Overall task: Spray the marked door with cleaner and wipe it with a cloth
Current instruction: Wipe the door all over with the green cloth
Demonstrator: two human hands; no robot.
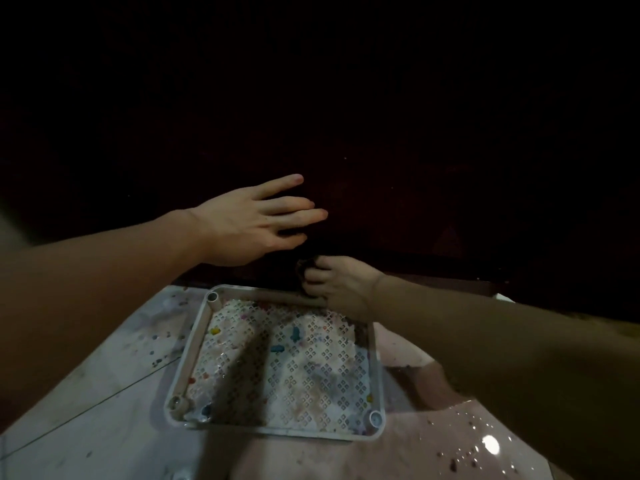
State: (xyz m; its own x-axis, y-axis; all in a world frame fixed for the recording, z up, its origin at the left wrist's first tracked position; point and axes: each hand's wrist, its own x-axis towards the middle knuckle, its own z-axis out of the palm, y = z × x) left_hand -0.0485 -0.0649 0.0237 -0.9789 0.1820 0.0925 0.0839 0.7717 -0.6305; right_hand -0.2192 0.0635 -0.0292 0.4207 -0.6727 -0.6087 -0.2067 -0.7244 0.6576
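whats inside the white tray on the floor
The white tray shows a perforated, diamond-patterned bottom with small blue, yellow and red paint blobs and wet-looking smears. The right hand, gripping a dark cloth, covers its far right corner, so that part is hidden.

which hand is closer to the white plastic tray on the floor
Right. The right hand, gripping a dark cloth, sits at the tray's far rim, apparently touching it. The left hand is spread open against the dark door, above and apart from the tray.
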